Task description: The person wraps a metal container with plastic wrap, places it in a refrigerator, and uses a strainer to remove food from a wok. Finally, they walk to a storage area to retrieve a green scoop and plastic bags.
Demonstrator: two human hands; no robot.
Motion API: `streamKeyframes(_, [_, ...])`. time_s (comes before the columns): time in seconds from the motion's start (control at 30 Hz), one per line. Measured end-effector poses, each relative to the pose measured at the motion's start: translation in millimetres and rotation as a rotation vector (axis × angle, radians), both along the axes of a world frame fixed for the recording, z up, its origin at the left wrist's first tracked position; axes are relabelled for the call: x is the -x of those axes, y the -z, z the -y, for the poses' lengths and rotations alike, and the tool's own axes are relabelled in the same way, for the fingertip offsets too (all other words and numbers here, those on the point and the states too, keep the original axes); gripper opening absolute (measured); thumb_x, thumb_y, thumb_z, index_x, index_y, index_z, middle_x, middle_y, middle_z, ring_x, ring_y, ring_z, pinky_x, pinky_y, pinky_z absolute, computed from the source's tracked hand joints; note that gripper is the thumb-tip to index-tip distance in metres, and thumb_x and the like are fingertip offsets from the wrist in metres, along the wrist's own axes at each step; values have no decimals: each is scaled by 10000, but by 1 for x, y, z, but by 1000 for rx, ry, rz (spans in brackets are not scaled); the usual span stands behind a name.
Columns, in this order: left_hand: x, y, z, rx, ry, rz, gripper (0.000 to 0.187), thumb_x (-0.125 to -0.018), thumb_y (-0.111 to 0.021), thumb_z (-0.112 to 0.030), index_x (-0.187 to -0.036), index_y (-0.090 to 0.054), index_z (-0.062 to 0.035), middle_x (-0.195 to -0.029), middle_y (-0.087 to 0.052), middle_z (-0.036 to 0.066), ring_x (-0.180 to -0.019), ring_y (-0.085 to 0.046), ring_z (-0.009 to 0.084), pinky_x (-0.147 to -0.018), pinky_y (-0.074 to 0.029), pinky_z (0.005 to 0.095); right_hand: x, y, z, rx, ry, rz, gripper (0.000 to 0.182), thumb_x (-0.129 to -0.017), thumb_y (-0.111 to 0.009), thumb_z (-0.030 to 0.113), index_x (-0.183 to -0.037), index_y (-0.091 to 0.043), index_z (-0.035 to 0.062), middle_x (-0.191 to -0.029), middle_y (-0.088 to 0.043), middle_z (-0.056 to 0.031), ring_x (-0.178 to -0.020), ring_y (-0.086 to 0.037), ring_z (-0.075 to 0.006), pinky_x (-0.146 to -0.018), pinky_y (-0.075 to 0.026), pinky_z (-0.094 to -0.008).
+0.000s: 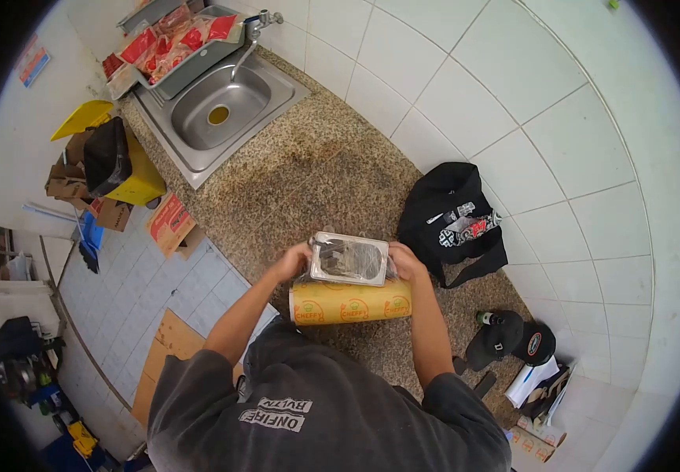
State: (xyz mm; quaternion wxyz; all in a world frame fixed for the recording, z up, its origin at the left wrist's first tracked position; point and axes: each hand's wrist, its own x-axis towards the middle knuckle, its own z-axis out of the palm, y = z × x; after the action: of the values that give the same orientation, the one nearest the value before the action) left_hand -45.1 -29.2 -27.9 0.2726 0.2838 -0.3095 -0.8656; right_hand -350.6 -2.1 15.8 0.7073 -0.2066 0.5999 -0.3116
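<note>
A rectangular tray [349, 259] with a pale rim is held level in front of me, clear plastic film stretched over its top. My left hand [296, 261] grips its left end, fingers curled at the edge. At the opposite end, my right hand [406, 263] is closed on the tray and on loose film bunched at that side. What lies under the film is blurred by glare. Just below the tray, nearest my body, a thick yellow roll of cling film [351, 302] printed "CHEFFY" rests on the granite counter [301, 181].
A black bag [454, 224] lies right of my hands, against the tiled wall. Beyond are dark caps [497, 340] and papers. A steel sink [222, 102] with running water is at the far left, beside a grey crate [198, 67] of red-and-clear packages. A yellow bin [137, 169] stands below.
</note>
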Motion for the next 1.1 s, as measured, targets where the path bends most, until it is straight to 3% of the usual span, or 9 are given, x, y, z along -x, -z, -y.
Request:
streamKeyframes(0.1, [2, 3, -16, 19, 219, 310, 594, -772, -634, -374, -1223, -507, -9, -1151, -566, 122, -1107, -496, 236, -950, -379, 319, 29, 36, -14, -12, -48, 299, 270, -882, -501, 87, -1125, -570, -9, -998, -641, -126, -829, -633, -192, -741, -520, -336])
streamKeyframes(0.2, [0, -48, -13, 839, 591, 463, 744, -652, -735, -520, -1188, -560, -33, -1211, -551, 148, -1177, -451, 273, -996, -333, 337, 44, 43, -33, 395, -69, 559, 338, -854, -534, 44, -1191, -536, 15, -1057, -624, -127, -935, -618, -214, -835, -498, -343])
streamKeyframes(0.27, [5, -69, -8, 878, 778, 585, 826, -559, -777, -571, -1190, -579, -75, -1264, -524, 155, -1211, -422, 304, -1043, -274, 375, 37, 30, -33, -198, -151, 656, 401, -835, -578, 29, -1230, -509, 20, -1134, -597, -120, -1071, -559, -217, -940, -439, -340])
streamKeyframes(0.3, [7, -72, -6, 877, 774, 587, 826, -559, -777, -571, -1190, -579, -75, -1264, -524, 155, -1211, -422, 304, -1043, -274, 375, 28, 30, -34, 103, -731, 59, 609, -735, -735, 81, -1278, -467, 28, -1217, -555, -107, -1161, -484, -204, -1009, -370, -341])
streamKeyframes(0.4, [14, -74, -8, 713, 779, 597, 878, -526, -784, -603, -1199, -574, -79, -1260, -531, 144, -1231, -398, 305, -1068, -225, 404, 24, 7, -45, 298, -873, 121, 872, -584, -860, 153, -1318, -407, 21, -1283, -505, -93, -1178, -450, -192, -1028, -337, -348])
streamKeyframes(0.57, [28, -55, 15, 1280, 184, 491, 1018, -437, -882, -490, -1254, -469, -46, -1282, -472, 151, -1223, -393, 293, -1065, -246, 398, 7, -30, -43, 552, -657, -185, 1124, -470, -911, 171, -1391, -283, 29, -1373, -402, -80, -1250, -376, -198, -1062, -285, -345])
streamKeyframes(0.67, [38, -123, 47, 1232, -47, 325, 897, -511, -848, -492, -1209, -526, -32, -1178, -549, 142, -1119, -505, 296, -988, -381, 388, -9, -93, -12, 888, -370, -88, 1147, -470, -908, 160, -1398, -249, 19, -1383, -375, -89, -1258, -365, -204, -1062, -280, -352])
streamKeyframes(0.83, [17, -235, 42, 1157, 405, 651, 918, -510, -873, -403, -1229, -459, -8, -1236, -496, 180, -1130, -482, 308, -1021, -352, 395, 0, -187, -25, 846, -461, -176, 1093, -478, -886, 204, -1363, -278, -2, -1299, -425, -74, -1195, -411, -187, -1016, -325, -336])
streamKeyframes(1.1, [16, -110, -119, 734, 141, 495, 870, -602, -868, -214, -1314, -410, -15, -1301, -489, 109, -1182, -468, 217, -1014, -371, 355, -15, -46, -146, 627, -390, -33, 1000, -596, -826, 109, -1400, -240, 12, -1376, -348, -87, -1283, -319, -205, -1061, -267, -358])
